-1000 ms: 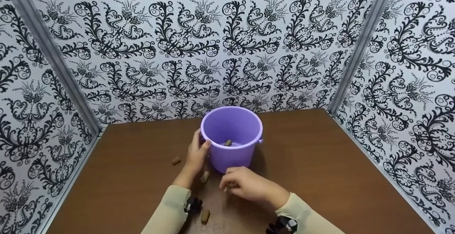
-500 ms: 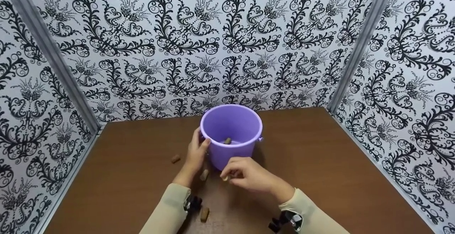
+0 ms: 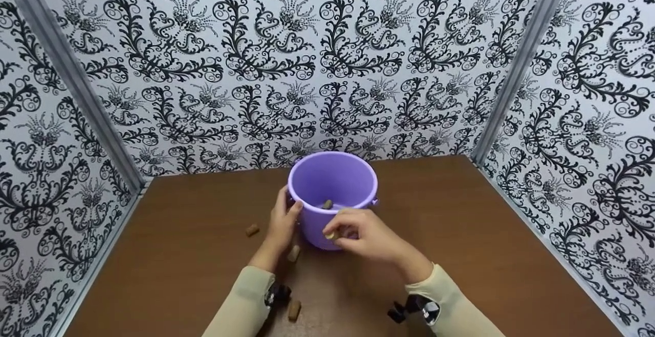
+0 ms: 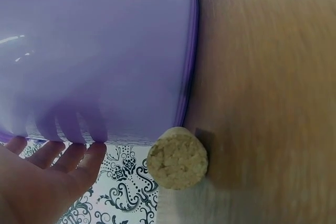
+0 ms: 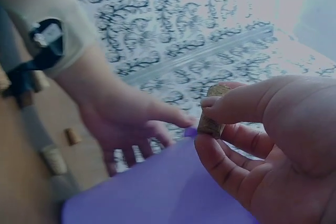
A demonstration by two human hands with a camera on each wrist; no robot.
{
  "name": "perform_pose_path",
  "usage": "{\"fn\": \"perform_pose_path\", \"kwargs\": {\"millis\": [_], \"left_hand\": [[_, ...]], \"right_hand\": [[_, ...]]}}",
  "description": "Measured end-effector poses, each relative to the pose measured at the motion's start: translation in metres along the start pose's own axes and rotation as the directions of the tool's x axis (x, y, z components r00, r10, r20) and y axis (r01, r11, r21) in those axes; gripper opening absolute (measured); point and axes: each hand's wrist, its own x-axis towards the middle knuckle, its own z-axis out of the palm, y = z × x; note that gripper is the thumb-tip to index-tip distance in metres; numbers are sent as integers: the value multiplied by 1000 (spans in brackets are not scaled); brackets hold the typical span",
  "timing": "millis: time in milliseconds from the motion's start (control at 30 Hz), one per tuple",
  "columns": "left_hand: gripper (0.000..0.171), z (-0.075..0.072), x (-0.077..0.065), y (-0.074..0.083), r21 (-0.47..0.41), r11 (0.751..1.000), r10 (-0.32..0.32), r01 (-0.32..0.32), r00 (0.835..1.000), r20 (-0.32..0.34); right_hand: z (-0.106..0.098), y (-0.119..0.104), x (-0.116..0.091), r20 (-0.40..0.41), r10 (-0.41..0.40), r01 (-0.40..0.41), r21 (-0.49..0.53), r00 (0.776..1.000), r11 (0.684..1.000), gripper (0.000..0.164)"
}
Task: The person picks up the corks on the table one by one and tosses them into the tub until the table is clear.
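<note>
A purple bucket (image 3: 332, 182) stands upright on the brown table, with a cork (image 3: 327, 204) on its bottom. My left hand (image 3: 281, 223) holds the bucket's left side, its thumb at the rim and its fingertips against the outer wall. Between thumb and fingers, my right hand (image 3: 364, 237) pinches another cork (image 5: 212, 117) in front of the bucket, just below the front rim. Close to the bucket's base stands a cork (image 4: 177, 158), with its round end toward the left wrist camera.
Two more corks lie on the table: one left of my left hand (image 3: 252, 230), and one cork (image 3: 294, 310) beside the left wrist camera near the front. Patterned walls (image 3: 317, 71) close off the back and both sides.
My right hand has risen from near the tabletop toward the bucket's front rim, carrying the cork. The left hand and the bucket keep their place.
</note>
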Motion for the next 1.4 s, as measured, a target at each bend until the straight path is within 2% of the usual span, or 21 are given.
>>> {"fn": "perform_pose_path", "kwargs": {"millis": [133, 267, 533, 700, 933, 1133, 1400], "left_hand": [[61, -2, -4, -4, 10, 1000, -17, 17, 1000, -8], [61, -2, -6, -6, 13, 1000, -4, 4, 1000, -1], [61, 0, -3, -4, 3, 1000, -6, 5, 1000, 6], [62, 2, -2, -1, 12, 1000, -15, 15, 1000, 14], [62, 3, -4, -2, 23, 999, -28, 28, 1000, 13], [61, 0, 0, -1, 6, 1000, -3, 3, 1000, 8], [63, -2, 3, -1, 21, 1000, -10, 10, 1000, 7]], "right_hand": [[-6, -6, 4, -28, 21, -20, 12, 999, 1000, 28], [-10, -10, 6, -45, 68, -66, 32, 997, 997, 27], [-19, -5, 18, -117, 128, -126, 23, 985, 992, 25], [-24, 1, 25, -193, 161, -165, -4, 968, 986, 25], [-21, 14, 26, -287, 224, -248, -49, 931, 967, 25], [-23, 24, 38, -331, 224, -261, -74, 917, 962, 25], [-29, 35, 58, -336, 224, -292, -167, 915, 942, 24]]}}
